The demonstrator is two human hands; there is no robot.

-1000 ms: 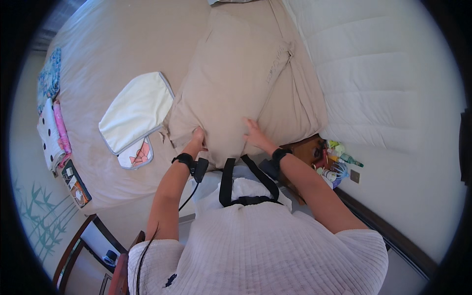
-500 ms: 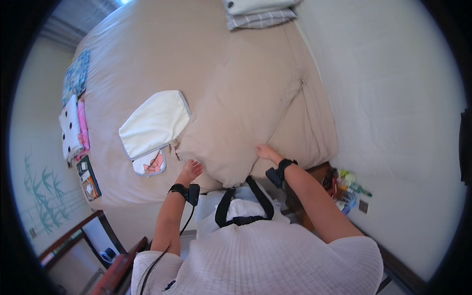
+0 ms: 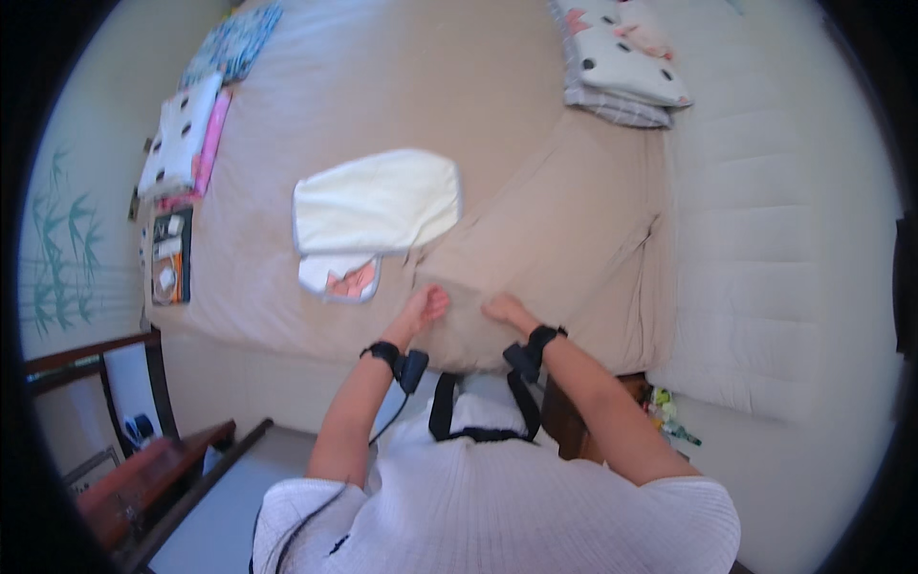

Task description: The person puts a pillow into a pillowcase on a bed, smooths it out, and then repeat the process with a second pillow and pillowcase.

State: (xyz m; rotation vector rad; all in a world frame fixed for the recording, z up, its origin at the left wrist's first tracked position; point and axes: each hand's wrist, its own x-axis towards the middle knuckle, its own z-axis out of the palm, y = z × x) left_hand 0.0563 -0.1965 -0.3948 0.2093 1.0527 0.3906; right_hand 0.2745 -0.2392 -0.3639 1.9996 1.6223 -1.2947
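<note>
A beige bed sheet [image 3: 497,220] covers the bed, with creases on its right side. Near the front edge, my left hand [image 3: 428,306] is closed with curled fingers on the sheet. A short distance to its right, my right hand [image 3: 504,308] makes a fist on the same cloth. Between the two hands the fabric forms a small fold. Just beyond my left hand lies a cream cloth [image 3: 378,203] with grey trim, and a smaller white piece [image 3: 339,277] with a pink bow print adjoins its near side. Both my wrists wear black straps with small dark boxes.
Folded pillows [image 3: 622,72] sit at the far right by a pale padded panel [image 3: 741,258]. Along the left edge are a spotted folded cloth [image 3: 182,139], a blue patterned one [image 3: 232,43] and a dark tray [image 3: 172,256] of small items. A wooden cabinet [image 3: 564,421] stands near right.
The raised, puffed-up sheet in front of me has sunk and lies flatter. My hands have come closer together. The view has shifted, bringing more of the pillows into sight.
</note>
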